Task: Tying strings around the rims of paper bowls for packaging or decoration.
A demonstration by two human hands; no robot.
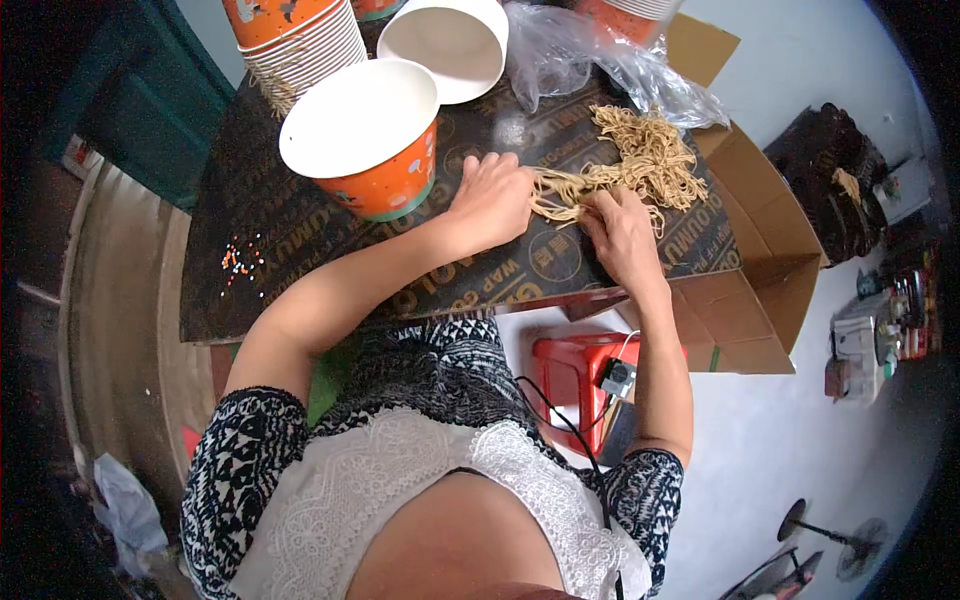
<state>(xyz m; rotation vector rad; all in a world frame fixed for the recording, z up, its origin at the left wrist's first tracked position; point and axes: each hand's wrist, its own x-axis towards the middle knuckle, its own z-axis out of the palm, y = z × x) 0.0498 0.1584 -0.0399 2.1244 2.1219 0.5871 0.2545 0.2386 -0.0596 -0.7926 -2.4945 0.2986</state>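
Note:
Both my hands work at a tangle of thin tan strings on a dark printed tabletop [480,265]. My left hand [493,202] is closed around one end of a small bundle of strings [560,190]. My right hand [622,235] pinches the bundle's other end with bent fingers. Just beyond my right hand lies the larger heap of loose tan strings [655,155]. Left of my left hand, an orange paper bucket [395,170] with a white inside and a green base band stands upright, its open mouth toward me.
Behind it, another white-lined bucket [445,50] lies tipped beside a stack of orange buckets [310,55]. A clear plastic bag [560,50] is at the back. Small beads [240,260] lie scattered at left. An open cardboard box [770,240] adjoins the table's right edge; below is a red stool [570,370].

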